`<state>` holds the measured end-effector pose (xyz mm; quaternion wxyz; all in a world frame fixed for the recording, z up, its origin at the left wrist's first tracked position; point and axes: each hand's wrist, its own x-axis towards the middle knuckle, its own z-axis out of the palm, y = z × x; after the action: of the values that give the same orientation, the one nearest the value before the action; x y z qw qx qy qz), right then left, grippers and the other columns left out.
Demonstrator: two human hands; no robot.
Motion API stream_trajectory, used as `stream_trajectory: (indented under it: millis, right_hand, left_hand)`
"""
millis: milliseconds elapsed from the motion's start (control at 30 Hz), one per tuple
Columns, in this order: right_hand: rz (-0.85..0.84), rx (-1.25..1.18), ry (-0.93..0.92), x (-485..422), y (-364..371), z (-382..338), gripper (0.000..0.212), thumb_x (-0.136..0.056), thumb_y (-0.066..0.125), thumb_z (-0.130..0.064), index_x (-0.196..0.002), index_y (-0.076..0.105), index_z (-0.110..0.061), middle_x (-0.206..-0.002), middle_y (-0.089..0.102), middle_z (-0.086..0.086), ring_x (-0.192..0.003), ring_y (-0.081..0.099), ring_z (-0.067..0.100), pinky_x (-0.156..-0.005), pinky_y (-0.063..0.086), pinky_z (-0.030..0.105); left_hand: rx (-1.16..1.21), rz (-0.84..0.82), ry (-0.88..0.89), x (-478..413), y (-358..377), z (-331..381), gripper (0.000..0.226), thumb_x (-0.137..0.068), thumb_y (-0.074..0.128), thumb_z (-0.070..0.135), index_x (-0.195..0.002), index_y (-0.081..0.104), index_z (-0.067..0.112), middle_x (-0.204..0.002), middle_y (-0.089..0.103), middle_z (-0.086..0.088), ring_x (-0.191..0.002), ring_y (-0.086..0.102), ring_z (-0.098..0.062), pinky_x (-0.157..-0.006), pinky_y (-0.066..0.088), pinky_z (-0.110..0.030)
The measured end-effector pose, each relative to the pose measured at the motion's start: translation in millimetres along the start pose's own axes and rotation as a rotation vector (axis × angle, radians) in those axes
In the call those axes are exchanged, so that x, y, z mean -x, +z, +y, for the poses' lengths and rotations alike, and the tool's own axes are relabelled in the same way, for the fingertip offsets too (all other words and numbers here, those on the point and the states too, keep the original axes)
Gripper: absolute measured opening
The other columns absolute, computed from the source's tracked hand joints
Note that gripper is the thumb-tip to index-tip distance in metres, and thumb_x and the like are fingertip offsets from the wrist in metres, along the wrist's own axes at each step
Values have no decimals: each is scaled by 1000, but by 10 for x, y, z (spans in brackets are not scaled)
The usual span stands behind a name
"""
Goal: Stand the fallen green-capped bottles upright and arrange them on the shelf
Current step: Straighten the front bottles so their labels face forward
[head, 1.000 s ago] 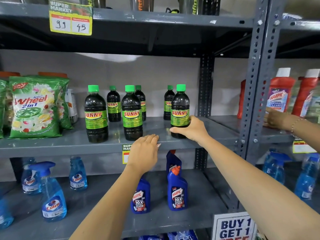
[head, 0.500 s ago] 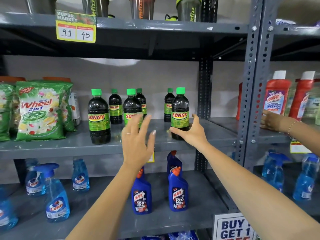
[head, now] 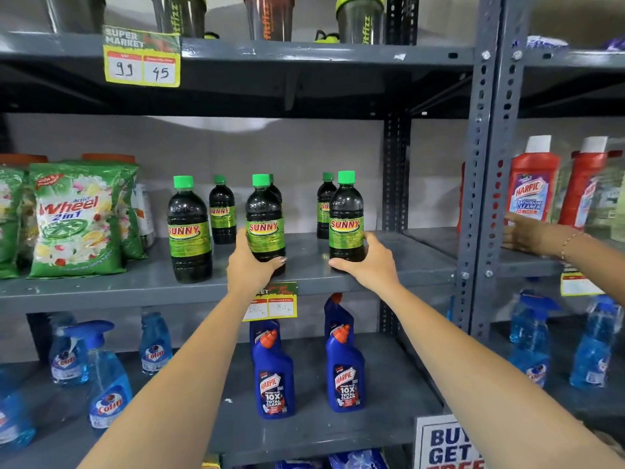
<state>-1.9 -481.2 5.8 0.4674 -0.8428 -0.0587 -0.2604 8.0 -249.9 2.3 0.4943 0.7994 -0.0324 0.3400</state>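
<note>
The bottles all stand upright now on the grey middle shelf, so what is left looks like tidying their spacing. Nearest, the left hand is wrapped around the base of the middle front bottle, thumb on its left side and fingertips curling round the right. The right hand grips the base of the right front bottle in the same way. Both bottles sit close to the shelf's front lip, so the safe move is to keep the hold low and slide each one back or sideways flat on its base, not tip it from the cap. The left front bottle stands untouched, with a clear gap to the middle one. Behind, three more bottles form a back row, leaving only modest room to push rearward. To the right the steel upright limits sideways travel; to the left, the detergent bags do the same. Beyond the upright, another person's hand reaches toward the red cleaner bottles.
</note>
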Motion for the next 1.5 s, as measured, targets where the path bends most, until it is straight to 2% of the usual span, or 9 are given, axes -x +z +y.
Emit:
stream_trajectory:
  millis: [300,600,800,967,1133,1367,1500]
  right_hand:
    - [13,26,-1,9,-8,-3,72,-68,84,-44,-130,53,-22,-127,63,-1,-118,57,20,-92,45,32]
    - [-31,13,-15,-25,-46,-1,69,-71,84,-39,-129,54,-21,-129,63,1,-117,57,19,-87,42,27]
    - [-59,-3,-18,-63,-74,31,67,-69,85,-38,-128,56,-23,-126,64,0,-105,56,11,-88,45,28]
    - [-70,-9,-13,-90,-74,49,70,-66,86,-39,-128,56,-25,-124,65,-1,-112,61,18,-94,50,35]
    - [-80,-10,-26,-99,-73,63,70,-67,86,-39,-128,55,-25,-126,64,-1,-111,59,17,-90,48,31]
    - [-78,-12,-33,-101,-75,77,70,-67,86,-39,-128,55,-24,-125,65,-1,-110,60,17,-90,48,31]
    - [-81,-13,-32,-112,-75,78,70,-68,86,-39,-129,54,-24,-126,64,-1,-112,59,18,-90,47,31]
  left_hand:
    - [-48,-44,63,-6,-61,-7,82,-68,86,28,-133,37,20,-119,63,-4,-111,57,-24,-88,45,-36]
    - [-67,-83,76,-32,-78,-30,88,-65,87,34,-134,35,22,-123,62,-4,-113,56,-23,-92,47,-40]
    - [-79,-76,91,-44,-82,-57,88,-64,87,38,-134,36,23,-122,62,-3,-112,57,-22,-92,47,-40]
    - [-6,-141,95,-51,-75,-51,87,-65,87,32,-135,36,23,-126,60,-2,-112,55,-16,-93,43,-32]
    - [41,-200,101,-41,-103,-2,86,-70,85,22,-139,33,20,-131,55,-3,-108,45,-5,-90,36,-23]
    - [77,-249,96,-39,-143,1,85,-71,84,20,-138,33,20,-132,55,-4,-110,50,-8,-92,38,-25]
    - [94,-248,104,-42,-134,-26,83,-70,84,20,-137,34,20,-126,56,1,-110,52,-9,-92,40,-24]
